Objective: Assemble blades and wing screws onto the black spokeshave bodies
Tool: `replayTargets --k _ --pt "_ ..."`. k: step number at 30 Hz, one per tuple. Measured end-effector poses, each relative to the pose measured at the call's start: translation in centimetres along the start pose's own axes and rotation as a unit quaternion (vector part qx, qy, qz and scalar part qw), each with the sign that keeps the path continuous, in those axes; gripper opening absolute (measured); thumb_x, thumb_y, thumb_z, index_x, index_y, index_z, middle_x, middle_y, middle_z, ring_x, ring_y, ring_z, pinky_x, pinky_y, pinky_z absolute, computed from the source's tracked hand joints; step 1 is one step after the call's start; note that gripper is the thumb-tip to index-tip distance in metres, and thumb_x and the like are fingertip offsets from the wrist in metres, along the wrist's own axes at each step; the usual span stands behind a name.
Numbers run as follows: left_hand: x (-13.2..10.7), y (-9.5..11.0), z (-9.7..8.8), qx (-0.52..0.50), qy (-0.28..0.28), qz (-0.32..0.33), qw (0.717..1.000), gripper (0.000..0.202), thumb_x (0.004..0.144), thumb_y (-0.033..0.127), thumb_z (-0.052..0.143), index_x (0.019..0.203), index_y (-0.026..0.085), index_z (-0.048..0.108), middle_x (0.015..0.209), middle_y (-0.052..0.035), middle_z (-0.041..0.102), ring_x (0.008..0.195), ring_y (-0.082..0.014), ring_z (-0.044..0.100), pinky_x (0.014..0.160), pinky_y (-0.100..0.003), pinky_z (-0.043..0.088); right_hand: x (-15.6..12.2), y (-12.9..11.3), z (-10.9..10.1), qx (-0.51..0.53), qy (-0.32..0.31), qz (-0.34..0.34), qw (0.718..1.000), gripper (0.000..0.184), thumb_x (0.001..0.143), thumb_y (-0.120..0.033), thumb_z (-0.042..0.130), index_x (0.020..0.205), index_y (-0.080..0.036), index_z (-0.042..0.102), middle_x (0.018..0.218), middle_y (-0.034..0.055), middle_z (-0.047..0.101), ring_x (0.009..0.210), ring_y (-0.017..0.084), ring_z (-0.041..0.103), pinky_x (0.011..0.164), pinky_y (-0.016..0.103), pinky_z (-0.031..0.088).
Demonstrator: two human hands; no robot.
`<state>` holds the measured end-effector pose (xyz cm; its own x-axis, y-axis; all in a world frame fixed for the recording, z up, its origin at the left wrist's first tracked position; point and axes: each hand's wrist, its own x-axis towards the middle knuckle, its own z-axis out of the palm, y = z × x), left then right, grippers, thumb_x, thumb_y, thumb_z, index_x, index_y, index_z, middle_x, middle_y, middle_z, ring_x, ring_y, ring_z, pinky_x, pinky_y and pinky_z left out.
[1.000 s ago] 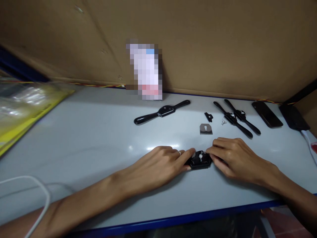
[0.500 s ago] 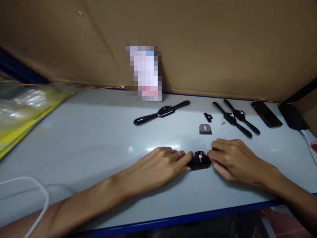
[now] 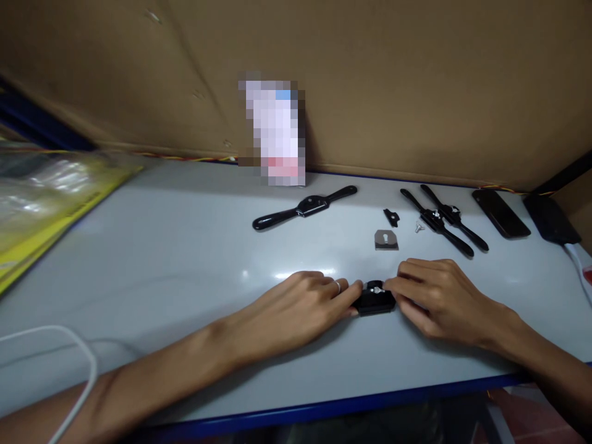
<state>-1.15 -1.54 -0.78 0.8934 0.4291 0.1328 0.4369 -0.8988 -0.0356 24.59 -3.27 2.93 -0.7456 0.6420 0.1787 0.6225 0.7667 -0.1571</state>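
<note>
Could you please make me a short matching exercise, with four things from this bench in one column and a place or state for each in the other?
Column one
1. Left hand
2. Metal plate
3. Loose screw
4. White cable

Column two
A. Curving through the lower left of the picture
B. Small and silver, close beside two black tools that lie side by side
C. Wearing a ring and holding a black tool
D. Flat on the table, with a keyhole-shaped opening

Right pairs: 1-C, 2-D, 3-B, 4-A.
</note>
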Motion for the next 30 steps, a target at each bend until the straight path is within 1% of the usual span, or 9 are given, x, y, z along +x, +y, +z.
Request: replayTargets --k 4,7,9,10,15,20,24,28,30 --pt "0.03 -0.05 0.19 -0.009 0.011 -0.002 1.000 0.020 0.104 0.028 0.044 0.116 0.015 0.051 0.073 -0.0006 0.064 0.058 -0.0147 0.059 0.053 -0.031 0.038 0.06 -0.27 -0.04 0.030 -0.001 -0.019 0.999 0.027 0.090 -0.012 0.046 0.093 -0.016 0.072 0.074 0.0033 0.060 0.064 0.014 0.048 0.057 0.029 0.034" --pt "-0.05 -0.09 0.36 -0.021 0.020 -0.001 1.000 0.020 0.104 0.028 0.044 0.116 0.014 0.052 0.073 -0.0007 0.064 0.058 -0.0146 0.059 0.052 -0.032 0.038 0.16 -0.49 0.14 0.044 0.002 -0.033 0.998 0.029 0.090 -0.011 0.047 0.103 -0.016 0.072 0.073 0.0023 0.060 0.062 0.014 0.047 0.056 0.028 0.033" --pt "-0.10 -0.10 0.35 -0.022 0.021 0.000 1.000 0.020 0.104 0.028 0.044 0.115 0.014 0.052 0.073 -0.0010 0.064 0.058 -0.0147 0.058 0.052 -0.032 0.039 0.19 -0.50 0.32 0.036 0.007 -0.030 0.999 0.033 0.090 -0.010 0.046 0.111 -0.015 0.070 0.073 0.0026 0.060 0.063 0.014 0.048 0.056 0.028 0.034" --pt "-0.10 -0.10 0.32 -0.019 0.021 0.001 1.000 0.020 0.104 0.028 0.044 0.114 0.014 0.052 0.073 -0.0010 0.064 0.058 -0.0149 0.058 0.052 -0.032 0.039 0.20 -0.45 0.39 0.028 0.008 -0.024 0.999 0.033 0.090 -0.009 0.045 0.112 -0.014 0.070 0.074 0.0031 0.061 0.063 0.015 0.049 0.056 0.028 0.034" --pt "0.05 -0.09 0.20 -0.003 0.007 0.000 1.000 0.020 0.103 0.028 0.046 0.116 0.014 0.051 0.073 -0.0001 0.064 0.057 -0.0162 0.059 0.052 -0.032 0.038 0.26 -0.13 0.45 0.008 0.018 -0.002 1.000 0.027 0.089 -0.009 0.045 0.092 -0.014 0.071 0.073 0.0041 0.060 0.064 0.015 0.048 0.059 0.030 0.036" --pt "0.01 -0.13 0.35 -0.017 0.009 -0.003 1.000 0.022 0.104 0.029 0.043 0.117 0.014 0.052 0.073 -0.0009 0.064 0.057 -0.0154 0.059 0.053 -0.032 0.039 0.29 -0.43 0.45 0.036 0.009 -0.038 0.999 0.027 0.089 -0.010 0.047 0.096 -0.016 0.072 0.070 0.0018 0.058 0.062 0.014 0.047 0.057 0.029 0.034" --pt "-0.01 -0.12 0.18 -0.021 0.017 -0.004 1.000 0.021 0.104 0.028 0.042 0.115 0.014 0.053 0.073 -0.0019 0.064 0.057 -0.0152 0.058 0.053 -0.032 0.040 0.30 -0.50 0.59 0.018 0.026 -0.024 0.999 0.030 0.091 -0.009 0.045 0.106 -0.014 0.070 0.071 0.0026 0.060 0.063 0.014 0.049 0.057 0.029 0.034" --pt "0.10 -0.03 0.00 -0.008 0.003 -0.001 1.000 0.019 0.103 0.028 0.045 0.114 0.015 0.053 0.071 -0.0006 0.063 0.057 -0.0143 0.058 0.053 -0.031 0.038 0.34 -0.38 0.50 0.000 0.042 -0.011 0.999 0.029 0.090 -0.009 0.043 0.089 -0.013 0.072 0.068 0.0031 0.059 0.061 0.014 0.047 0.057 0.029 0.035" --pt "0.11 -0.02 0.07 -0.002 0.005 -0.001 1.000 0.020 0.104 0.028 0.044 0.115 0.014 0.052 0.071 -0.0005 0.064 0.057 -0.0144 0.059 0.053 -0.031 0.038 0.35 -0.44 0.44 0.016 0.041 -0.021 0.999 0.029 0.090 -0.009 0.044 0.087 -0.014 0.072 0.067 0.0025 0.058 0.060 0.014 0.046 0.056 0.029 0.034"
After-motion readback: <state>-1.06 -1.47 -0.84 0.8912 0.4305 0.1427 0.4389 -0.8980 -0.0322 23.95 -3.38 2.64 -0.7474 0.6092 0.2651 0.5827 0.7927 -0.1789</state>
